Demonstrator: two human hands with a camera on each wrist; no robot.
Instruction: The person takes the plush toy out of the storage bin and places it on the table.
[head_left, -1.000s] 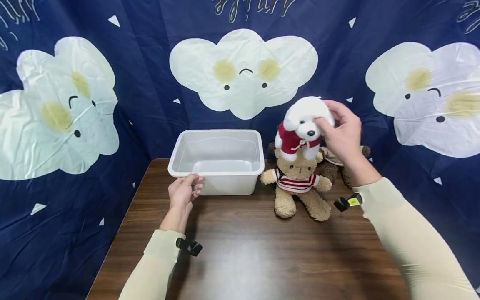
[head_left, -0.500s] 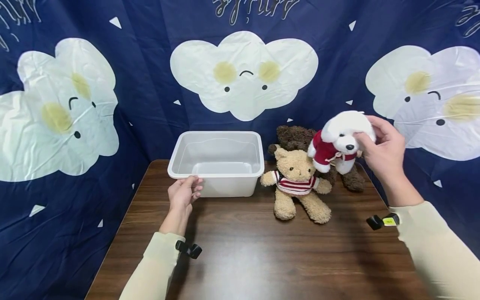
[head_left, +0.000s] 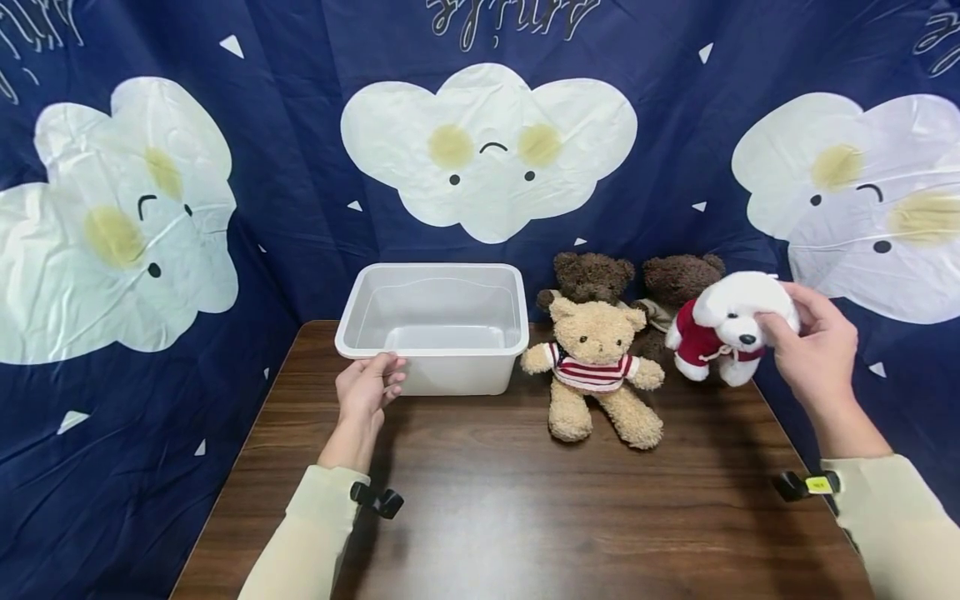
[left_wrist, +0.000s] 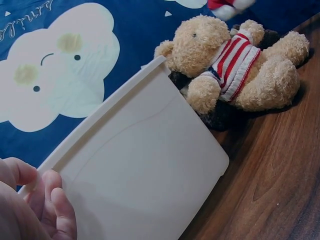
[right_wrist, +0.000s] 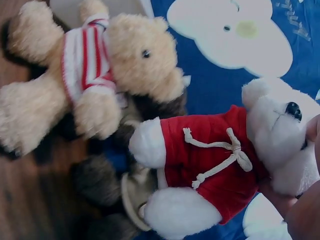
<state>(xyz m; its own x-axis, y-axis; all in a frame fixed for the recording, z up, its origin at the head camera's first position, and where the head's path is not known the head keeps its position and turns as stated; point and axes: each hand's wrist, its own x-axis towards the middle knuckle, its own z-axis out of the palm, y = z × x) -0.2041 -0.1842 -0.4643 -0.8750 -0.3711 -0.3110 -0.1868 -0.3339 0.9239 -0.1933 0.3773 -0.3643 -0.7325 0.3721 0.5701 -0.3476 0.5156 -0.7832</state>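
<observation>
My right hand (head_left: 821,350) grips a white plush dog (head_left: 746,312) by its head, thumb on the near side of its face. The dog wears a red top with a white drawstring, which faces the camera in the right wrist view. It overlaps a dark brown teddy bear (head_left: 678,279) at the back right. At the left, my left hand (head_left: 367,387) pinches the front rim of a pale plastic bin (head_left: 450,375), thumb at the top edge. The bin holds nothing that shows. A tan teddy bear (head_left: 596,333) in a striped sweater sits right of the bin.
Behind the tan bear sits another dark brown teddy bear (head_left: 592,277), mostly hidden. All rest toward the back of a brown wooden table (head_left: 487,500). A dark blue curtain (head_left: 285,208) printed with clouds hangs right behind them.
My right hand has carried the plush dog rightward and down, from over the tan bear's head to in front of the right brown bear. My left hand stays on the bin's rim.
</observation>
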